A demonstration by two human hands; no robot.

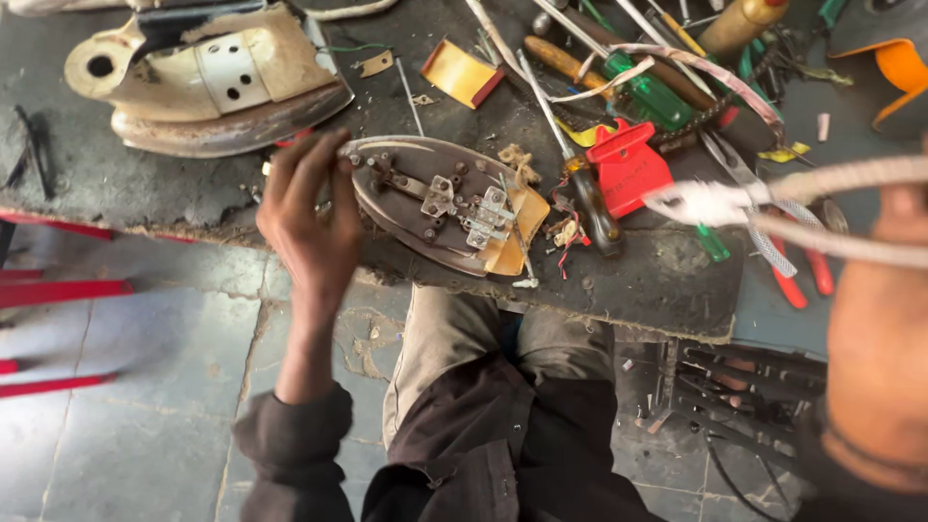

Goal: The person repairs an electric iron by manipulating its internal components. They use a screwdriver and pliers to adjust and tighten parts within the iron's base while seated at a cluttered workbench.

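Nearest me: one left hand [307, 220], fingers spread and curled loosely against the pointed end of one opened iron base [440, 203], touching it, not gripping. This base lies at the near edge of the workbench [145, 188], wiring side up, with small metal terminals showing.

One right hand [884, 319], close to the lens and blurred; I cannot tell how its fingers are set. One braided cord [831, 208] loops across beside it.

Middle: one red plastic clip [628, 166]; one screwdriver with a dark handle [592, 203] just beside it.

Further back: one second iron shell [208, 82], cream and worn, well apart to the left; one green-handled screwdriver [650, 95]; one yellow card [459, 72].

Surface: dark, scuffed, chipped bench. Floor: grey stone slabs [126, 387].
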